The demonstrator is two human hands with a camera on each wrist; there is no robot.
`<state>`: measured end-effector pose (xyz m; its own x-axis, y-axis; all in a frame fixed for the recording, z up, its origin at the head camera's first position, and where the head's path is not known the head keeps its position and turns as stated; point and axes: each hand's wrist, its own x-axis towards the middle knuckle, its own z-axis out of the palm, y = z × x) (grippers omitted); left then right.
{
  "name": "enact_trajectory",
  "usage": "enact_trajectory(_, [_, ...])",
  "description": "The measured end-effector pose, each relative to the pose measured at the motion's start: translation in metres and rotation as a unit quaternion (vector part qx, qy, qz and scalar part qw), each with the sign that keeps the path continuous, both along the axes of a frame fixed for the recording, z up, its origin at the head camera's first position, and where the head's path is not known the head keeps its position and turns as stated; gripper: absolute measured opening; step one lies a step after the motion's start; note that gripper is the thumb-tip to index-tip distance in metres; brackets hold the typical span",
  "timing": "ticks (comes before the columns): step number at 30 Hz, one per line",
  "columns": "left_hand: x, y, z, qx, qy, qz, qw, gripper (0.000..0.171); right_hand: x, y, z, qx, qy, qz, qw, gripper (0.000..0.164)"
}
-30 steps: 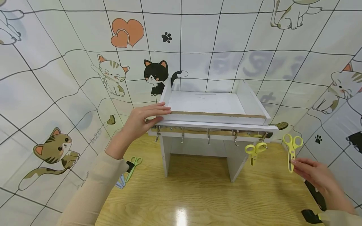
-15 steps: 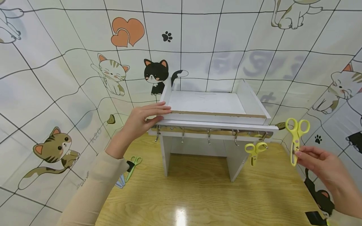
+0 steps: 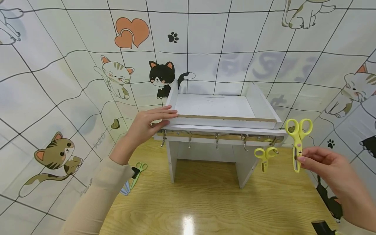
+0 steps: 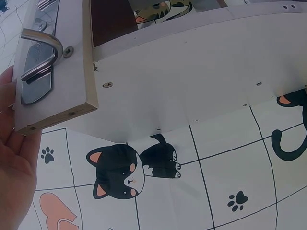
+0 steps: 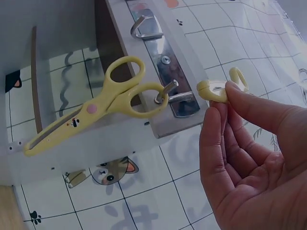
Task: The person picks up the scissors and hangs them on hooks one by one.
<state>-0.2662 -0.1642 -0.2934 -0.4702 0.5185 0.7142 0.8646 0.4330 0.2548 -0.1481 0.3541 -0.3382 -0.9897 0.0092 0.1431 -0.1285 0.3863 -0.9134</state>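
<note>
My left hand (image 3: 152,120) rests on the left front corner of a white shelf unit (image 3: 226,124), fingers extended along the top. A row of metal hooks (image 3: 217,143) runs along the unit's front. My right hand (image 3: 332,169) pinches a pair of yellow scissors (image 3: 297,145) near the blades between thumb and fingers, its finger loops upward. These held scissors are right of the rightmost hook, apart from it. Another pair of yellow scissors (image 3: 265,158) hangs by one loop on that hook. In the right wrist view, the held scissors' loops (image 5: 223,88) are seen nearly edge-on.
Green scissors (image 3: 139,174) lie on the wooden tabletop (image 3: 205,209) at the left, beside light-blue handles (image 3: 125,188) partly covered by my left sleeve. A cat-patterned sheet (image 3: 220,36) stands behind and on both sides. The shelf unit's legs (image 3: 245,169) stand on the table.
My right hand has lifted the yellow scissors upward, then moved them left toward the shelf unit's right end. My left hand has stayed on the corner.
</note>
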Motion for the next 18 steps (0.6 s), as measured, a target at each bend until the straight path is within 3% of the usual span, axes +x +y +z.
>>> enact_trajectory(6, [0.0,0.001,0.0,0.001,0.004,-0.004,1.0,0.038,0.0,-0.017,-0.001,-0.091,0.019,0.071,0.993,0.025])
enact_trajectory(18, [-0.001,0.0,0.0,0.002,0.004,-0.004,1.0,0.038,-0.001,-0.053,-0.002,-0.085,0.009,0.14,0.987,0.024])
